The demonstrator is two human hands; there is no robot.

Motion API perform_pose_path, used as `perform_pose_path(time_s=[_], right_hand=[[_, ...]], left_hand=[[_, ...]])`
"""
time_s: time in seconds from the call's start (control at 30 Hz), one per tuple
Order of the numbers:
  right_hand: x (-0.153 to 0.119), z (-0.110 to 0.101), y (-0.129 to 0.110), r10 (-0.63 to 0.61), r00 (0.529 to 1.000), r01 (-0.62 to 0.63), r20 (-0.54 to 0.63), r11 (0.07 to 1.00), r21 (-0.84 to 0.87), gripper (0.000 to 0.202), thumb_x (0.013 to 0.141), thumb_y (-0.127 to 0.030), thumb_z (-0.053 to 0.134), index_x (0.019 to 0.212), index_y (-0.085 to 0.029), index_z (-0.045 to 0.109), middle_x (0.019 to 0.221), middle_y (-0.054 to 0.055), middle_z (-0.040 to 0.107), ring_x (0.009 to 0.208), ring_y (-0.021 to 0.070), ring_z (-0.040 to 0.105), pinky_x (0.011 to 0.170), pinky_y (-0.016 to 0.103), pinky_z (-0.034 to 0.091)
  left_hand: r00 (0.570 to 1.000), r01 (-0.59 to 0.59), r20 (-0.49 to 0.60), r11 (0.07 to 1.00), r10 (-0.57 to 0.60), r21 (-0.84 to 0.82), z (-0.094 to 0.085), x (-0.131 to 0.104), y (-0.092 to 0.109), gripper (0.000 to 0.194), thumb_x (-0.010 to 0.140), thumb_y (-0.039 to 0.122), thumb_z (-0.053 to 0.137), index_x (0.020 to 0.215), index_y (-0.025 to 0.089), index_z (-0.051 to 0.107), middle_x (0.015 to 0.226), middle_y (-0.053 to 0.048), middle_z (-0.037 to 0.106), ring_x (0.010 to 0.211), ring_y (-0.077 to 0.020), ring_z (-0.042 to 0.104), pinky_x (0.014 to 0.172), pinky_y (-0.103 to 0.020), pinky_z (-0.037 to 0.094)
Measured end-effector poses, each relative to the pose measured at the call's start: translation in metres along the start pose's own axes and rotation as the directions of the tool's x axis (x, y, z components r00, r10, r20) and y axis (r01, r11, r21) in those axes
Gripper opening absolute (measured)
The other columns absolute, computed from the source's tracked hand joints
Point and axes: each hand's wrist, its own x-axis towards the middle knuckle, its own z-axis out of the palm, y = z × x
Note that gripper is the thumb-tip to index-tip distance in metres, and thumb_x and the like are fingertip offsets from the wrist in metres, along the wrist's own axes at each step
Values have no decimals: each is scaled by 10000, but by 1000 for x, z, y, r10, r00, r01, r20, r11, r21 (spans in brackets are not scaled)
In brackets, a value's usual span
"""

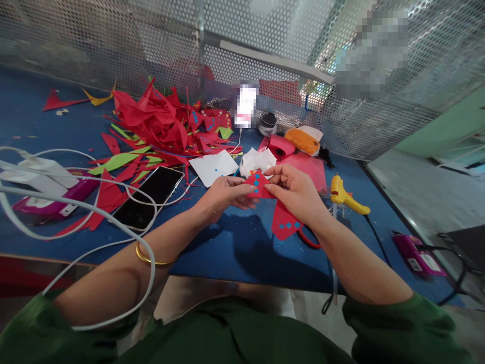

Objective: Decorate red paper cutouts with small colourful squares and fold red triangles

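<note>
Between both hands, above the blue table, is a small red paper piece [258, 185] with blue diamond shapes on it. My left hand [232, 193] pinches its left side between thumb and fingers. At its right side, my right hand [293, 189] grips the same piece with thumb and forefinger. Below my right hand lies another red piece [285, 222] with a row of blue diamonds, partly covered by the hand. A red loop [308, 240] shows beside it, mostly hidden by my wrist. Just beyond the hands sits a crumpled white wrapper [258, 159].
Red and green paper scraps [155, 119] heap at the back left. A dark phone [149, 197] lies among white cables [151, 247], one crossing my left forearm. A yellow glue gun [346, 194] and a purple power strip [419, 255] are at right. Perforated metal [257, 45] walls the back.
</note>
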Motion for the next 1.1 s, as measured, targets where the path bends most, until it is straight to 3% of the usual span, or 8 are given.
perform_pose_path(time_s=[0.2,0.4,0.57,0.73,0.9,1.0,1.1], right_hand=[[0,3,0,-17,1000,17,9,1000,-8,198,787,-212,618,980,-178,586,684,-30,599,626,121,545,608,301,415],[1,2,-1,-23,1000,23,8,1000,-8,198,785,-213,624,975,-174,584,683,-34,584,633,122,544,606,299,408],[3,1,-2,-15,999,16,33,1000,-21,193,789,-206,620,976,-178,580,690,-30,588,641,124,549,606,296,414],[5,1,-2,-19,999,20,27,999,-35,213,785,-195,612,996,-169,587,707,-25,599,644,123,553,615,295,430],[5,2,-2,-9,999,11,50,999,-42,215,785,-210,617,996,-181,591,713,-24,600,648,122,549,615,295,433],[6,-3,-3,-9,1000,9,17,1000,-22,199,780,-223,624,973,-186,592,720,-16,612,647,126,558,621,301,441],[6,-10,-6,-17,1000,16,-22,1000,-27,207,770,-246,648,962,-185,599,722,-15,607,637,124,546,617,303,433]], left_hand=[[999,-3,-50,999,6,53,2,0,-2,164,744,307,729,743,149,686,630,-39,724,609,-145,700,601,-239,529],[1000,0,-30,1000,1,31,1,-1,-1,215,776,368,722,794,154,704,649,-40,738,619,-147,709,601,-234,529],[998,-12,-56,997,16,70,2,-1,-2,156,780,304,726,766,150,704,611,-25,721,601,-130,695,594,-217,522],[997,-13,-70,998,17,63,4,-2,0,232,814,385,701,762,159,702,640,-39,730,601,-139,697,591,-231,517],[997,-16,-76,994,24,104,4,-2,0,192,811,345,704,775,157,699,612,-29,711,605,-139,690,604,-235,511],[993,-71,-93,994,79,79,2,-1,1,293,826,450,677,775,161,682,667,-32,720,608,-135,686,592,-231,502],[963,-179,-197,983,183,36,-1,1,1,306,825,475,670,883,174,680,826,-32,745,664,-123,692,588,-212,493]])
